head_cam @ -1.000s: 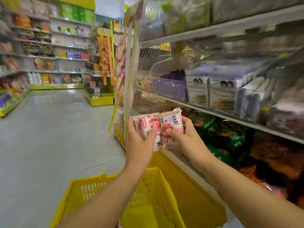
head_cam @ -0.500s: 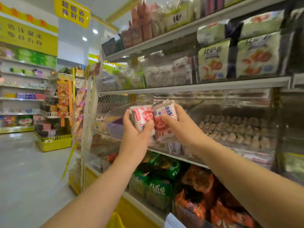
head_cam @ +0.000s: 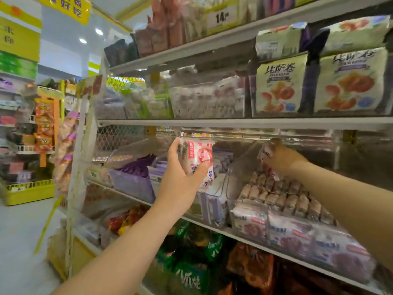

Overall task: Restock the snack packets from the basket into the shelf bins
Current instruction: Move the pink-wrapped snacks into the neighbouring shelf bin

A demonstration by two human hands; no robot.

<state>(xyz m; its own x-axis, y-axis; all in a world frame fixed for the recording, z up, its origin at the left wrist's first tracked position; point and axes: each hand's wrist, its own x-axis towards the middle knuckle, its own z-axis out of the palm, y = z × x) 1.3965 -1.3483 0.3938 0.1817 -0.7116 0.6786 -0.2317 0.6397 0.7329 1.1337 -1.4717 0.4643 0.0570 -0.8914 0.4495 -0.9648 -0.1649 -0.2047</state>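
Left hand (head_cam: 180,179) grips white-and-red snack packet (head_cam: 198,154) upright before shelf; right hand (head_cam: 280,158) pinches second packet (head_cam: 266,153) over clear bin (head_cam: 244,218).

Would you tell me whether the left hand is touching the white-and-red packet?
Touching. The head view shows the left hand gripping the white-and-red packet, thumb across its front.

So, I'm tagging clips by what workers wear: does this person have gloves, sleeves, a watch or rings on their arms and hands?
Nothing worn shows. The left hand and right hand are ungloved, with no ring visible. The left forearm and right forearm are bare to the frame edge: no sleeve, watch or bracelet in view.
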